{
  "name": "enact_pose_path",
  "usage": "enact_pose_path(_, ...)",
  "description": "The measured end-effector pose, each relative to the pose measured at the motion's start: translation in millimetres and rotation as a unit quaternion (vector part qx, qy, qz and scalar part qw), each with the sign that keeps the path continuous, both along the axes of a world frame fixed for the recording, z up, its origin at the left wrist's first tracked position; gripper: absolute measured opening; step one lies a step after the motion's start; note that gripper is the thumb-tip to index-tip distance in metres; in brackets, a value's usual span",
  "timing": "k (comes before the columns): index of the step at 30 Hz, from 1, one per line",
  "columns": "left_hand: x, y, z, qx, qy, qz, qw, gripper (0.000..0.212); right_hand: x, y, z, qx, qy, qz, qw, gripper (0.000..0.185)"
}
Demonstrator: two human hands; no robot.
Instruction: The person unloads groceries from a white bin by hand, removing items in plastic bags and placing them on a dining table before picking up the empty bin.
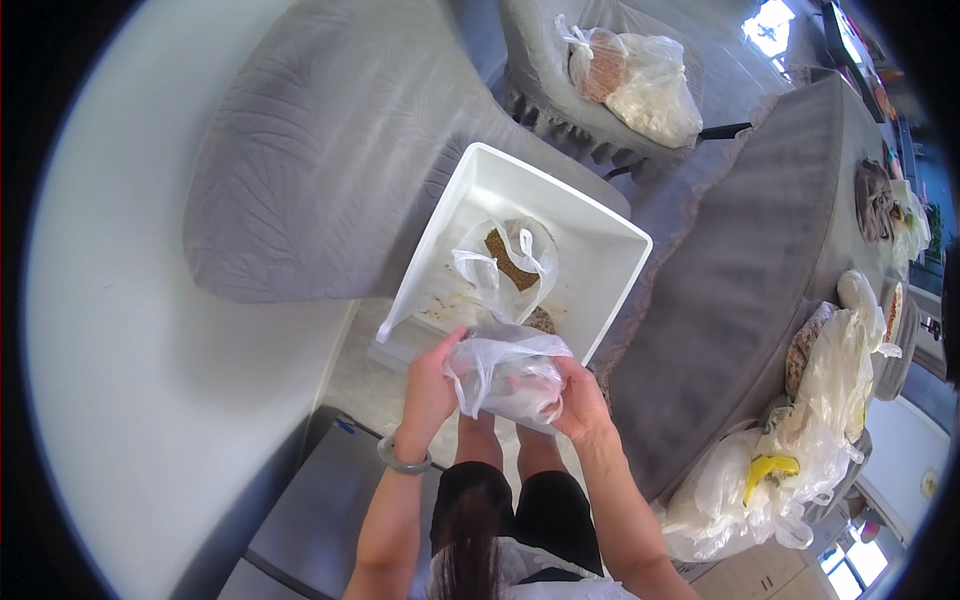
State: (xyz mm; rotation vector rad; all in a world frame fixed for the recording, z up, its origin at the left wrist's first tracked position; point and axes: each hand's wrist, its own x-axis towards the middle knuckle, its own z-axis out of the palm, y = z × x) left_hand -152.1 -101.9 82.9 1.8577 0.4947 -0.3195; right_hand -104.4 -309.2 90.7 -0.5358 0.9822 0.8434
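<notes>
Between my left hand (433, 386) and my right hand (585, 403) I hold a thin translucent plastic bag (510, 371), gripped at its two sides. It is crumpled, and I cannot tell whether anything is in it. Just beyond it is a white plastic bin (570, 191), open at the top. Inside the bin stands a clear plastic bag (540, 240) with loose handles, and brown grain (512, 262) shows through its mouth. Some speckled grains (541, 321) lie nearer me, partly hidden by the held bag. Loose crumbs are scattered on the bin's floor.
A grey-covered seat (322, 150) lies behind the bin, beside a white wall (120, 262). Tied plastic bags (652, 82) rest on a grey chair (525, 45). At right, a table with a grey cloth (735, 262) bears more plastic bags (817, 397) and a yellow item (771, 471). A grey cabinet (337, 495) stands lower left.
</notes>
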Motion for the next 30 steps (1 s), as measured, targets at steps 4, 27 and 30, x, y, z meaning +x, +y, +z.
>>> enact_pose_path(4,-1.9,-4.1,-5.2,0.02,0.091,-0.021,0.995,0.025,1.2,-11.3,-12.8,-0.015,0.015,0.048,0.999,0.036)
enact_pose_path(27,10.5,-35.1,56.0,-0.528,0.081,0.263,0.803,0.011,28.0,-24.3,44.0,0.16,0.084,-0.111,0.977,0.021)
enact_pose_path(30,15.7,-34.2,68.1,-0.514,0.084,0.244,0.818,0.01,29.0,-22.2,48.0,0.083,0.112,-0.114,0.984,0.021)
